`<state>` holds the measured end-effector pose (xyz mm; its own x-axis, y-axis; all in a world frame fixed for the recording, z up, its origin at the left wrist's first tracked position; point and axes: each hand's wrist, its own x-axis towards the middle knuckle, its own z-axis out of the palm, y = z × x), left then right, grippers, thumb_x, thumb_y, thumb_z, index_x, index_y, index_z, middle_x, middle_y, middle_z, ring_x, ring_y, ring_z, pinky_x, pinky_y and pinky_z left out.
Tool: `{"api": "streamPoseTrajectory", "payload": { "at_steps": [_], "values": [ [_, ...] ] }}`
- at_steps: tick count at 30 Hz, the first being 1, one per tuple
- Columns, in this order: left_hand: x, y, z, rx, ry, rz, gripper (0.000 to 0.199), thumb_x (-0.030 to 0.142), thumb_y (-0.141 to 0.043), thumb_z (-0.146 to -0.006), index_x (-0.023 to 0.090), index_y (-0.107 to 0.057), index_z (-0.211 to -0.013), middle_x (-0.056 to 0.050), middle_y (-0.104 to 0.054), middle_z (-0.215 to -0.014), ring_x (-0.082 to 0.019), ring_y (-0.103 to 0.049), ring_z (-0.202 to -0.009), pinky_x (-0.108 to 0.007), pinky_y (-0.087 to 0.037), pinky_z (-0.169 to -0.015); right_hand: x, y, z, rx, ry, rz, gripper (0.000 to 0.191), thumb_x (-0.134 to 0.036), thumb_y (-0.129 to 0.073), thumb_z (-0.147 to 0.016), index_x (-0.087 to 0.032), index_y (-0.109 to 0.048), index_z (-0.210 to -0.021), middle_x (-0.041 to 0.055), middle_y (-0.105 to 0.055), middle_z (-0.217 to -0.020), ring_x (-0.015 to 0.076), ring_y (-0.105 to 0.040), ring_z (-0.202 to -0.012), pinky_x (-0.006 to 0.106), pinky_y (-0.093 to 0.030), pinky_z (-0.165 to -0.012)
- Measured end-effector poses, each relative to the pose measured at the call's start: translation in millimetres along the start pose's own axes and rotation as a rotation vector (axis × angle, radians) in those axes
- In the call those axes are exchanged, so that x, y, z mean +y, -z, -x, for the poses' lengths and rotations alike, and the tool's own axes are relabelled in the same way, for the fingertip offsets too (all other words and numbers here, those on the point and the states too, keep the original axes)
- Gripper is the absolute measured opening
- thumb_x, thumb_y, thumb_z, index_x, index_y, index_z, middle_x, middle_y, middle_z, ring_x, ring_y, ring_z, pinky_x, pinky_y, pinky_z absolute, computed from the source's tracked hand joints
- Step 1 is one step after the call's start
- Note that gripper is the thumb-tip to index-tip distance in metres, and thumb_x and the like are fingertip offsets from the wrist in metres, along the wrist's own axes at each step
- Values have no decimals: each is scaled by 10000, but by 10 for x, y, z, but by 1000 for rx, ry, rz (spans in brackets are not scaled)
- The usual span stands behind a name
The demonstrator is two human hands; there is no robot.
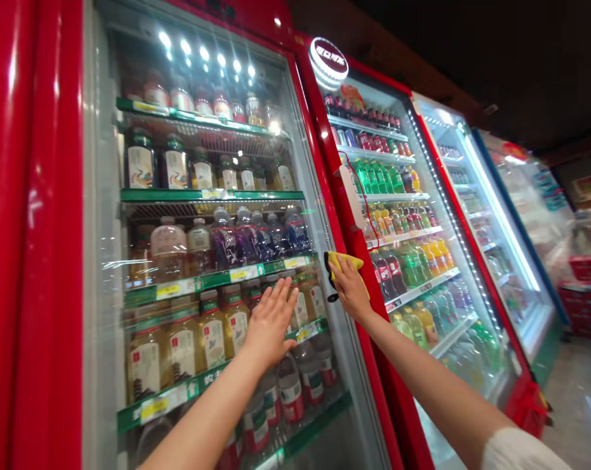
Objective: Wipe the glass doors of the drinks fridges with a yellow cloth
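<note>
You stand before a row of red-framed drink coolers in a dim shop, their shelves lit from inside. The nearest cooler's glass door [295, 196] fills the view from 9 to 12 o'clock; behind it, green-edged shelves [211, 194] carry rows of bottles [211, 333], amber tea low down, purple and clear drinks above, dark bottles higher still. At 1 o'clock a second cooler [407, 215] shows green, orange and cola bottles under a round lit sign [328, 62]. More coolers run off toward 2 o'clock, blurred, with red crates [589, 294] on the floor at 3 o'clock.

Your left hand [270, 323] lies flat against the glass door near the centre of the frame, fingers [280, 297] spread wide and pointing up toward 1 o'clock, holding nothing. Your right hand [351, 287] sits just to the 3 o'clock side of it, pressed to the red frame between the two coolers. A yellow cloth [343, 262] lies under that hand: its fingers are laid over the cloth, narrow and together, pinning it against the frame, with the cloth's upper edge showing at 12 o'clock above the fingertips and a dark strip of it hanging at the 9 o'clock side. The two hands are near each other but apart.
</note>
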<state>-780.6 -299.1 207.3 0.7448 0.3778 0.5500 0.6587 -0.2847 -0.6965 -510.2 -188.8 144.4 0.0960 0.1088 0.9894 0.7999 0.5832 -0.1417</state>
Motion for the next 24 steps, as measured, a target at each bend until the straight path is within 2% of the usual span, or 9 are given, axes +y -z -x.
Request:
{"api": "streamPoseTrajectory", "payload": {
  "at_steps": [2,3,9,11,15,17,19,21,24],
  "values": [
    [4,11,1,-10,2,-7,1215,667,-830,-656,150,-284,-1612,-170,-171,-1711,-307,-160,-1594,-450,-200,-1291,37,-28,202,-10,0,-11,606,-130,-381,-986,-327,-437,-1556,28,-342,-1677,230,-158,-1593,552,-317,-1235],
    [5,9,2,-5,5,-11,1231,668,-836,-647,148,-278,-1613,-172,-175,-1710,-308,-166,-1593,-450,-204,-1290,59,-41,201,-11,-5,-15,602,-124,-370,-987,-324,-449,-1549,32,-352,-1673,227,-171,-1591,548,-327,-1230],
    [-18,-45,27,48,-8,-12,1277,676,-849,-620,162,-248,-1623,-165,-186,-1710,-296,-174,-1592,-440,-216,-1288,82,-30,-617,4,-8,36,618,-90,-372,-953,-252,-471,-1540,82,-356,-1668,233,-249,-1570,514,-341,-1226],
    [-16,-47,36,38,-2,-11,1256,662,-846,-634,167,-251,-1623,-158,-173,-1714,-295,-171,-1593,-442,-215,-1289,25,-26,-539,18,-17,50,616,-142,-413,-970,-269,-416,-1573,78,-308,-1689,251,-225,-1577,536,-341,-1221],
    [11,-31,37,4,26,-2,1206,623,-821,-685,165,-227,-1629,-155,-148,-1718,-291,-159,-1595,-454,-202,-1291,-83,-28,168,-37,-25,98,607,-274,-489,-997,-322,-371,-1590,52,-260,-1707,317,-177,-1586,616,-352,-1184],
    [20,-27,28,-14,26,0,1208,619,-813,-697,162,-204,-1635,-153,-134,-1719,-287,-148,-1597,-456,-194,-1292,-117,-32,317,-81,-36,96,578,-230,-441,-1008,-346,-401,-1573,40,-308,-1691,315,-200,-1580,631,-366,-1169],
    [17,-24,22,-30,17,-7,1219,619,-812,-701,161,-182,-1639,-149,-121,-1721,-279,-136,-1600,-449,-184,-1295,-167,-47,191,-77,-92,76,597,-167,-393,-999,-351,-411,-1567,46,-333,-1680,316,-214,-1576,651,-377,-1155],
    [2,-15,37,-43,5,-22,1222,617,-807,-710,163,-161,-1644,-138,-134,-1721,-267,-129,-1603,-436,-167,-1300,-269,-75,-53,-57,-122,74,636,-148,-381,-990,-345,-357,-1594,60,-277,-1699,336,-184,-1582,701,-343,-1154],
    [-42,30,130,-48,0,-45,1196,616,-780,-748,171,-132,-1649,-108,-184,-1717,-250,-125,-1605,-427,-139,-1307,-505,-90,-166,-83,-52,93,650,-187,-451,-988,-384,-337,-1596,18,-246,-1709,326,-169,-1586,680,-284,-1200]
  ]
}}
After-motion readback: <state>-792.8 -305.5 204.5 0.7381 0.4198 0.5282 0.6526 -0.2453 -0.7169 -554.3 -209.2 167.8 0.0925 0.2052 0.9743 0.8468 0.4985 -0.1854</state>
